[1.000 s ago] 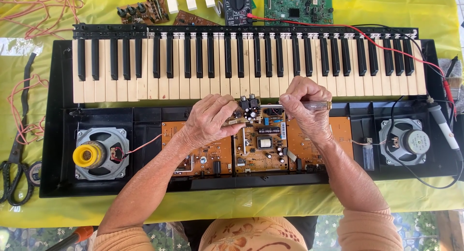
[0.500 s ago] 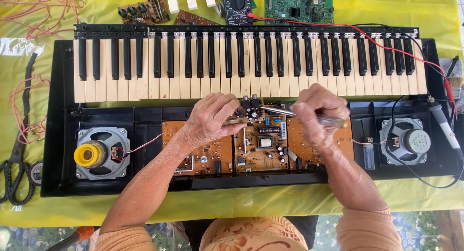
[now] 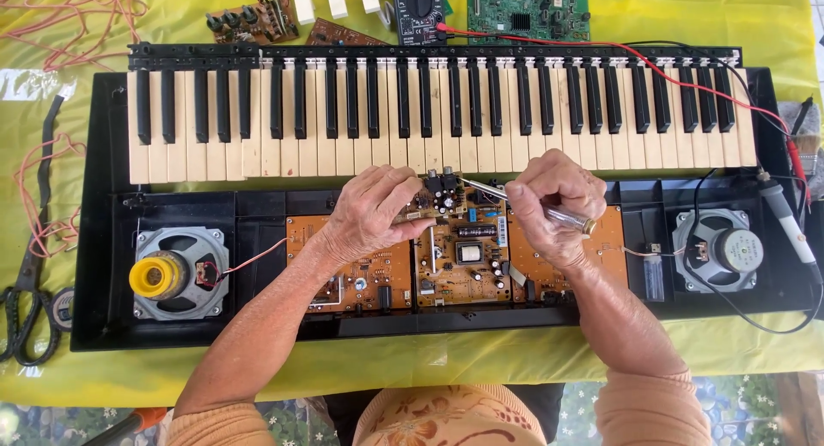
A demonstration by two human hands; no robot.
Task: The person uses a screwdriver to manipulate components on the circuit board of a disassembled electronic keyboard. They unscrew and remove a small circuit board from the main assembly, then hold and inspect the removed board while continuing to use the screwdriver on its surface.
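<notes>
Small circuit board (image 3: 433, 201) — light, stiff, fragile; best held by edges. Left hand (image 3: 371, 214) clamped on it; right hand (image 3: 554, 201) closed round screwdriver (image 3: 536, 207).

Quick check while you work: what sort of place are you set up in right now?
Probably a home or hobby electronics repair bench. An opened electronic keyboard lies on a yellow-green table cover, with a multimeter and loose circuit boards above it. The right hand holds a metal tool over its boards.
</notes>
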